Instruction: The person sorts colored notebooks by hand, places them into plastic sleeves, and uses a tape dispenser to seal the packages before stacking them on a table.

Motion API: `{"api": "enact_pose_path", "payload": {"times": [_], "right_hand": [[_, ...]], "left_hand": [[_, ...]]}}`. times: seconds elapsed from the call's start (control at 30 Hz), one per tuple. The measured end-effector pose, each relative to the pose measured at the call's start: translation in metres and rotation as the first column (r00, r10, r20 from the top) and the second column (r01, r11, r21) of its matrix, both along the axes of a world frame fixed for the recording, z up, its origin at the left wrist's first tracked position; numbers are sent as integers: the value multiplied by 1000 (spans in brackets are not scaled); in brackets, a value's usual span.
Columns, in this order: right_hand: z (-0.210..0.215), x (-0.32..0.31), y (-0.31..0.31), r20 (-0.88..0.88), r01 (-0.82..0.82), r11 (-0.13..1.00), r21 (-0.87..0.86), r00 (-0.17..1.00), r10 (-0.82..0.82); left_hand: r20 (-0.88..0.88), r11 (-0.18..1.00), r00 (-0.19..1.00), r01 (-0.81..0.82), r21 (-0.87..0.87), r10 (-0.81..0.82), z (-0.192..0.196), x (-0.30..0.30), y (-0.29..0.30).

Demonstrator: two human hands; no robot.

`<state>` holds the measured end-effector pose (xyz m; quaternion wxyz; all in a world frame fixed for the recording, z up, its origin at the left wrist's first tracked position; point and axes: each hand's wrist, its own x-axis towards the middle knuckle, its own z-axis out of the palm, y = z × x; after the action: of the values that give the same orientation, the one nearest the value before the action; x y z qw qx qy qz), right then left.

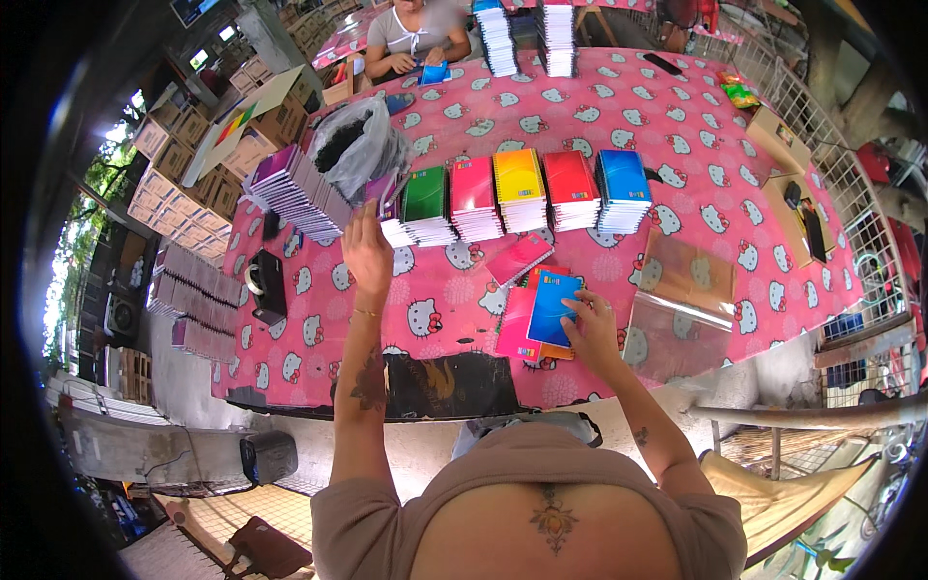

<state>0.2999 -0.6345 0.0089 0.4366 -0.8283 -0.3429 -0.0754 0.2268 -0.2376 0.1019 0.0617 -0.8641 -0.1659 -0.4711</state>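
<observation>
My left hand point(367, 249) reaches to a short stack of purple spiral notebooks point(391, 230), its fingers closed at the edge of the top purple notebook point(384, 191). Part of that notebook is hidden by the hand. My right hand point(592, 327) holds the right edge of a blue notebook point(553, 307), fingers above and thumb below. Under the blue notebook lie pink point(515, 329) and orange notebooks, fanned unevenly. One more pink notebook point(520, 258) lies slanted just beyond them.
Green point(425, 198), pink point(473, 193), yellow point(520, 184), red point(571, 188) and blue point(623, 188) notebook stacks form a row. Clear plastic sheets point(681, 300) lie right. A tape dispenser point(266, 287), plastic bag point(358, 145) and tall purple stack point(298, 193) stand left. A person point(416, 43) works across the table.
</observation>
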Motion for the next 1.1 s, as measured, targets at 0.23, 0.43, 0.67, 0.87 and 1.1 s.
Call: {"api": "enact_pose_path", "payload": {"times": [0.23,0.43,0.67,0.87,1.1], "right_hand": [[-6,66,95,229,-169,964,-204,949,215],[-23,111,155,98,-301,639,-708,854,511],[11,102,181,-182,-488,376,-788,767,616],[-7,108,163,61,-463,580,-671,745,665],[-8,84,194,41,-558,492,-669,632,774]], "left_hand": [[153,948,984,130,-290,-89,-1,-5,-28],[234,991,970,89,-103,-62,45,26,15],[-284,984,946,128,-128,-160,-49,-28,90],[97,907,984,173,-384,-147,1,-63,35],[40,774,978,188,-605,-206,-21,-113,-9]]}}
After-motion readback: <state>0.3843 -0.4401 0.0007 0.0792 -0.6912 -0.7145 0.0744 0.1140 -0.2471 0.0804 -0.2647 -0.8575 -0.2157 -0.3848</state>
